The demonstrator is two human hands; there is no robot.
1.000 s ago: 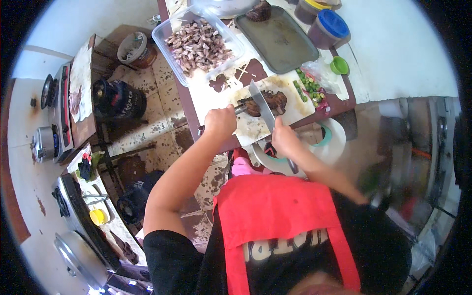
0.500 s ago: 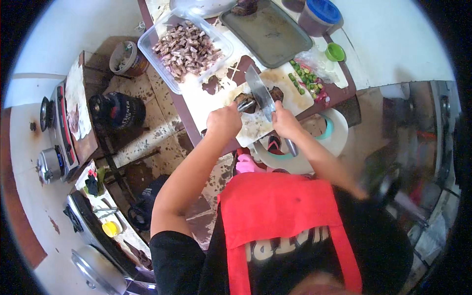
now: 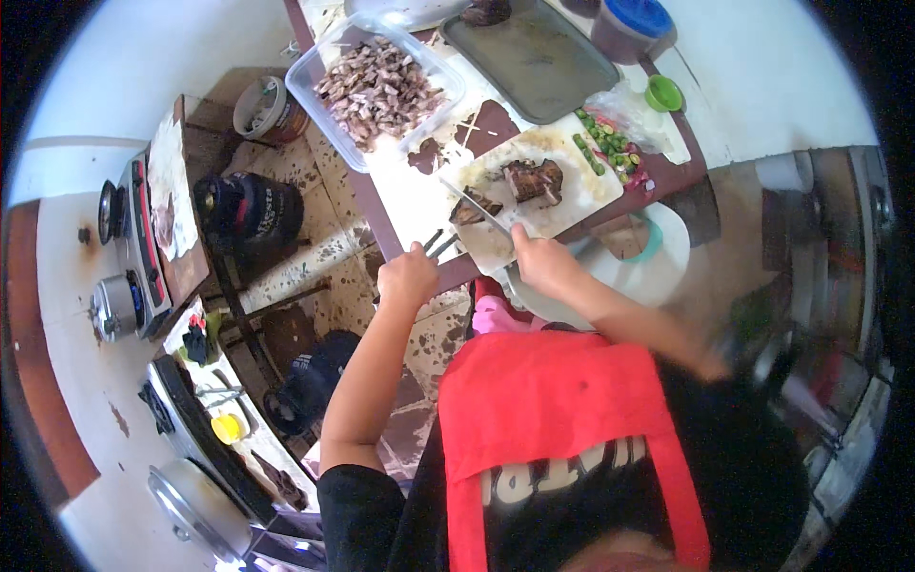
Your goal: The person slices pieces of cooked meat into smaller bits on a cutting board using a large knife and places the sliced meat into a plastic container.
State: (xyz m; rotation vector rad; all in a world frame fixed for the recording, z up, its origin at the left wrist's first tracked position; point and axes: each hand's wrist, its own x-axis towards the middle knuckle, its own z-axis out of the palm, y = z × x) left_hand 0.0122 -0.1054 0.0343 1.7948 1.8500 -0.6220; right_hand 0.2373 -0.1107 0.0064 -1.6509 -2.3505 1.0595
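Observation:
My right hand (image 3: 547, 267) is closed around the handle of a broad kitchen knife (image 3: 488, 217), its blade seen nearly edge-on. The blade lies against a smaller piece of browned meat (image 3: 469, 211) at the left of the white cutting board (image 3: 498, 250). A larger chunk of browned meat (image 3: 524, 183), partly cut, rests just beyond on the board, apart from the blade. Left of the board, my left hand (image 3: 408, 276) grips what look like metal tongs (image 3: 439, 245); their two dark tips are apart, with nothing between them.
Chopped meat fills much of a clear plastic tub (image 3: 297, 78) at the far left. Behind the board lies a dark tray (image 3: 534, 67). Cut green chillies and red onion (image 3: 620, 157) sit on the board's right side, near a green cup (image 3: 663, 93) and a blue-lidded container (image 3: 637, 24).
My left hand has drawn the tongs back from the meat, left and nearer. The knife has swung leftward and lower, and the smaller piece now lies apart from the larger chunk.

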